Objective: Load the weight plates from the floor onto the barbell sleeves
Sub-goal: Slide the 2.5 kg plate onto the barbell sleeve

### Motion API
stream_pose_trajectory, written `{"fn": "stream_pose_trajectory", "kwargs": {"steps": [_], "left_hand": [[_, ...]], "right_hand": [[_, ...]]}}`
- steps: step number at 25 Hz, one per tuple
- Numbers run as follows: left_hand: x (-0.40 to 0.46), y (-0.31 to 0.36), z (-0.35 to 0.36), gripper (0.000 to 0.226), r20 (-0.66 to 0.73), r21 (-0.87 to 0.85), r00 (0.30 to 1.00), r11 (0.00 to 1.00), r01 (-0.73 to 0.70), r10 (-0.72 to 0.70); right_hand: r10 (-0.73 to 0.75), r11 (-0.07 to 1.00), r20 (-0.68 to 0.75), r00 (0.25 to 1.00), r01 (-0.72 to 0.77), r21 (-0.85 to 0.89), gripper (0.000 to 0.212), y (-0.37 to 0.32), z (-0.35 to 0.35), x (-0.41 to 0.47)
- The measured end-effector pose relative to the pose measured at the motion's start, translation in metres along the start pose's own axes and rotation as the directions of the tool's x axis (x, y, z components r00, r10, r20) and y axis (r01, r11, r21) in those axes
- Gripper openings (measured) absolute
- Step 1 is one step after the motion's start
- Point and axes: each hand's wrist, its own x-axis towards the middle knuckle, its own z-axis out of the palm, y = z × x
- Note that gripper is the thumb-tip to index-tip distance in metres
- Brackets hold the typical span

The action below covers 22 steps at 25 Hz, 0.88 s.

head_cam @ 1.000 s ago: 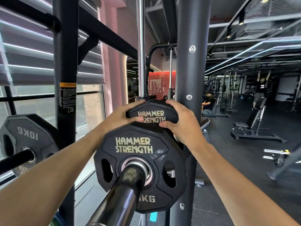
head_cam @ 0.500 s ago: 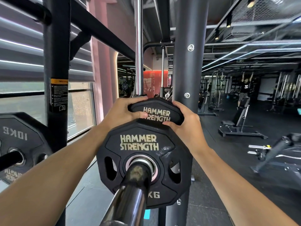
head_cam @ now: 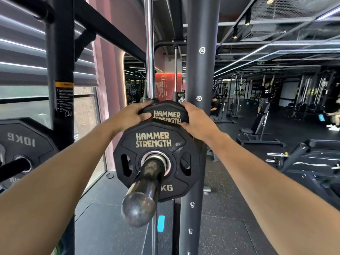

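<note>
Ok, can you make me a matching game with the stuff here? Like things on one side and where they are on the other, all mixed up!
Things:
1. front plate
2. back plate
3. 10KG plate
4. barbell sleeve

Places:
A. gripped at its top edge by the left hand and right hand
B. far left, on another bar beside the window
C. pokes through the plates' holes toward the camera
D. nearest us on the sleeve, both words of its lettering showing

Pairs: 1-D, 2-A, 3-B, 4-C
</note>
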Motion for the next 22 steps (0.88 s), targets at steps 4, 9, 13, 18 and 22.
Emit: {"fn": "stream_pose_trajectory", "kwargs": {"steps": [4,9,13,18,22], "left_hand": [[-0.062,0.021,-0.005,0.031,-0.317,-0.189,0.948,0.978,-0.086,0.023],[-0.134,0.013,0.013,0.092,-0.092,0.082,0.959,0.962,-0.261,0.268],[-0.133,0.004,0.028,0.122,-0.069,0.264,0.945,0.919,-0.291,0.320],[-0.122,-0.007,0.035,0.117,-0.201,0.159,0.954,0.969,-0.191,0.221],[-0.093,-0.018,0.037,0.126,-0.164,0.186,0.947,0.951,-0.246,0.276]], "right_hand": [[-0.013,0.962,-0.163,0.987,0.057,0.269,0.048,-0.033,-0.025,-0.045],[-0.266,0.961,-0.079,0.961,0.271,0.056,0.071,-0.071,-0.018,-0.126],[-0.311,0.941,-0.026,0.950,0.304,-0.149,0.115,-0.075,-0.005,-0.132],[-0.223,0.919,-0.089,0.971,0.178,-0.352,0.144,-0.071,0.016,-0.127],[-0.112,0.943,-0.207,0.972,0.038,-0.332,0.139,-0.059,0.037,-0.110]]}}
